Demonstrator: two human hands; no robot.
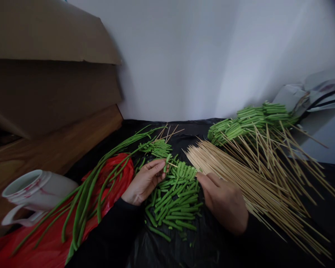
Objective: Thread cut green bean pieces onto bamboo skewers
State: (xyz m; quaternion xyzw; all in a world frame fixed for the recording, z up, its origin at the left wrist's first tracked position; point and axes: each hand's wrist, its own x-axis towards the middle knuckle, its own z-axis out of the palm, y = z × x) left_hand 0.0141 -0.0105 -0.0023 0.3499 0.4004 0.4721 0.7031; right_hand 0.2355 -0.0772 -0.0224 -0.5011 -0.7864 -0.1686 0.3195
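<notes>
At nine o'clock from a row of threaded green stem pieces (183, 170), the bare left hand (149, 178) pinched a short, cut green stem piece (166, 164) at the tip of a thin tan wooden skewer (172, 164); at four o'clock, the bare right hand (223, 201) grasped its other end. Loose cut green pieces (181, 217) lay at six o'clock, a bundle of tan wooden skewers (234, 171) at three.

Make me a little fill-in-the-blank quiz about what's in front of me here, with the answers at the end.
1. The right hand grips a skewer, while the ____ hand pinches a single green piece.
2. The long green stalks lie across plastic coloured ____.
3. The large bundle of bare sticks lies on the picture's ____ side.
4. The mug is mainly ____.

Missing words: left; red; right; white.
</notes>
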